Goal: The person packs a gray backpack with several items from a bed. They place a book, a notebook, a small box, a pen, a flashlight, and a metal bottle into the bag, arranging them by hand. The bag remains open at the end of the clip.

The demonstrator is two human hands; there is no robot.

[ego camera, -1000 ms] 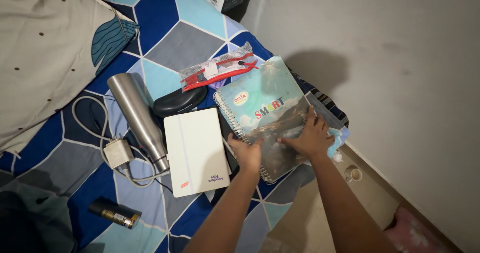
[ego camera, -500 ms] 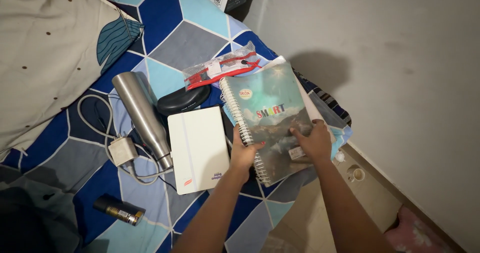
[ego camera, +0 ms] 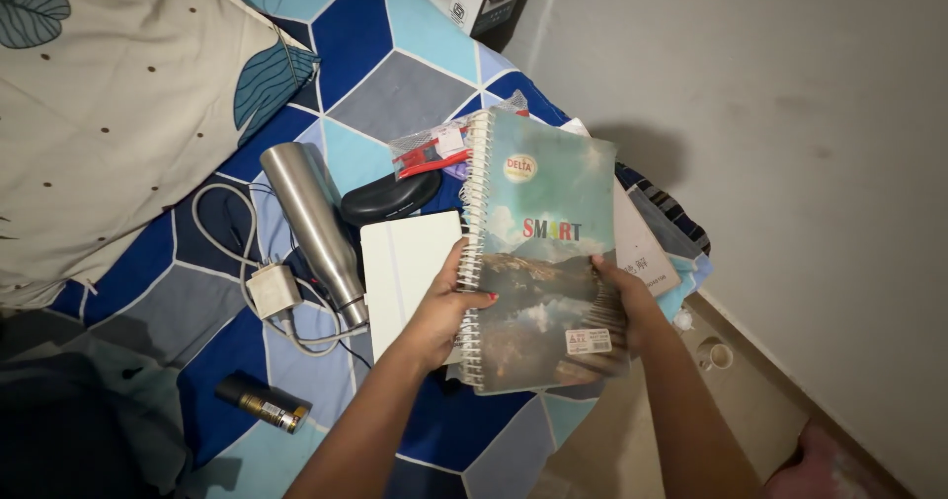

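The spiral notebook is held up over the bed, long axis running away from the person, spiral edge on the left, cover facing up. Left hand grips the spiral side, fingers curled round it (thumb on top). Right hand clamps the opposite edge. Both forearms reach up from below, above the white notebook.

We see both forearms reaching forward, the left hand curled with thumb on top, the right hand gripping with fingers wrapped around.
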